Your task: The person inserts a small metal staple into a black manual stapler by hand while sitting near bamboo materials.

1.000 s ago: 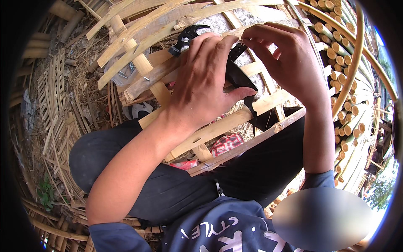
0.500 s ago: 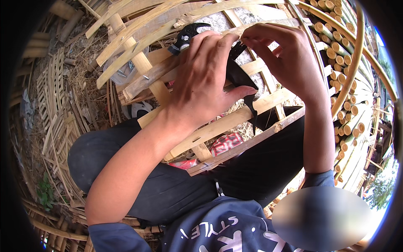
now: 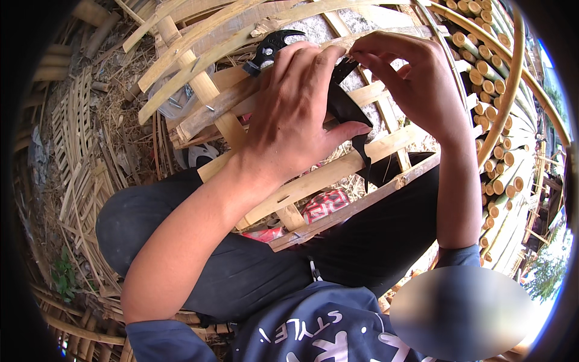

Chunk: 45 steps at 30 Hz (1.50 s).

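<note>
My left hand (image 3: 289, 108) curls over a black flexible strip (image 3: 347, 105), its thumb pressed along the strip's lower part. A thin end of the strip dangles below that thumb over a wooden slat. My right hand (image 3: 410, 75) is closed, thumb and fingertips pinched together right at the left fingertips, by the strip's upper end. What is in that pinch is too small to make out. Beyond the left fingers lies a black curved, pointed piece with holes (image 3: 274, 49); the hand partly hides it. Both hands are above a slatted bamboo frame (image 3: 301, 192) that rests across my lap.
A clear plastic container of nails (image 3: 181, 99) stands left of the frame. Cut bamboo poles (image 3: 491, 87) are stacked at the right, with a long curved pole (image 3: 512, 78) in front. Woven bamboo strips (image 3: 75, 157) and straw litter the ground at left. Red-and-white packaging (image 3: 325, 206) shows beneath the slats.
Both hands stay almost in place, with only a slight shift of the fingers and the black strip. The frame has not visibly moved.
</note>
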Motion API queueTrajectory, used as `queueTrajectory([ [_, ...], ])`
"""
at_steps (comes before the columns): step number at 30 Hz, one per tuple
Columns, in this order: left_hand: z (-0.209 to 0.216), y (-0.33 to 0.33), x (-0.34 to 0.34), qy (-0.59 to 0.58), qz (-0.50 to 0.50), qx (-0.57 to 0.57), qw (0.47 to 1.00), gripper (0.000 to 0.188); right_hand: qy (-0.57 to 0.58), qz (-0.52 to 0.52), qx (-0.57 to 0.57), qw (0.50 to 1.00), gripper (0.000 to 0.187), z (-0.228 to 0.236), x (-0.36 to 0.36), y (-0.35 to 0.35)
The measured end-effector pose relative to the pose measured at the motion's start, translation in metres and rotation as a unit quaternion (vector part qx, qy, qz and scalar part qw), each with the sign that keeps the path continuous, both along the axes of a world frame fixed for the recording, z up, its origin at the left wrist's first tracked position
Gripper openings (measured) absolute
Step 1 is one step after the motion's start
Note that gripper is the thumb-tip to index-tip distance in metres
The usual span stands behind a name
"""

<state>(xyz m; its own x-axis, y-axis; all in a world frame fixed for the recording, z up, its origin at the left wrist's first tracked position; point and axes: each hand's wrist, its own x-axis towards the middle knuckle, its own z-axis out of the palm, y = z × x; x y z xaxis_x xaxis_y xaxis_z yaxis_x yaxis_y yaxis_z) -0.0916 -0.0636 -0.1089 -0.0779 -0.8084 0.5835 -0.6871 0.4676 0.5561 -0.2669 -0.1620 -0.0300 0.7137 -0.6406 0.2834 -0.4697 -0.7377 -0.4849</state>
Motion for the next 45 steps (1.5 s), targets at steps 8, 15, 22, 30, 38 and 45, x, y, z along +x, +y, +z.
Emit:
queueTrajectory([
  [8, 0.000, 0.000, 0.000, 0.007, -0.005, -0.001, 1.000, 0.091, -0.008, 0.011, -0.034, 0.999, 0.009, 0.001, 0.002, 0.004],
  [15, 0.004, 0.001, 0.000, -0.002, -0.008, 0.005, 1.000, 0.092, -0.010, 0.007, -0.040, 0.999, 0.009, 0.001, 0.003, 0.008],
  [22, 0.003, 0.000, -0.001, 0.025, -0.005, 0.002, 1.000, 0.089, -0.005, -0.016, -0.042, 0.999, 0.008, 0.001, 0.003, 0.013],
  [30, 0.004, 0.002, -0.001, 0.046, -0.004, 0.015, 0.999, 0.091, -0.019, -0.066, -0.011, 0.998, 0.010, -0.002, 0.002, 0.024],
  [38, 0.008, 0.003, -0.001, 0.048, 0.002, 0.047, 0.998, 0.089, -0.016, -0.071, 0.021, 0.997, 0.010, 0.000, 0.004, 0.022],
  [45, 0.006, 0.002, -0.001, 0.072, -0.001, 0.049, 0.996, 0.086, -0.004, -0.089, 0.059, 0.994, 0.009, 0.002, 0.004, 0.018],
])
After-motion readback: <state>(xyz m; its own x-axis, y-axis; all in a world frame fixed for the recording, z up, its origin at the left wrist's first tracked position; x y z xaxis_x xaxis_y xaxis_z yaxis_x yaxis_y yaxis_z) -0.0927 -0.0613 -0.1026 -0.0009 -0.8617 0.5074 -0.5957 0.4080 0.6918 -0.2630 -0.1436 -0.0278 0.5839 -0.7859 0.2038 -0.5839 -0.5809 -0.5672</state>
